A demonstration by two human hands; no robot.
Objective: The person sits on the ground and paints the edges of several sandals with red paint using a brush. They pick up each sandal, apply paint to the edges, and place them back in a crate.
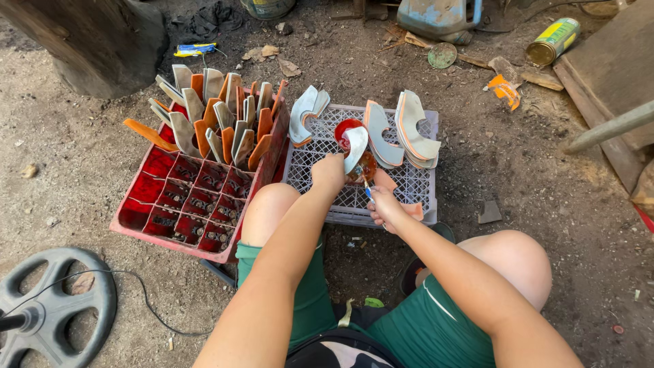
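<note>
Right hand (385,208) grips a brush at the white crate's (422,204) edge; left hand (329,172) clasps a curved piece (355,148).

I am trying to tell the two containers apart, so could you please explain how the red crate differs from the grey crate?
The red crate is split into square compartments, while the grey crate shows a flat open lattice top. In the red crate, orange and grey curved pieces stand upright in the cells; on the grey crate, similar pieces lean in loose stacks. The red crate lies left of the left hand; the grey one lies under both hands. Both rest on dirt ground.
</note>
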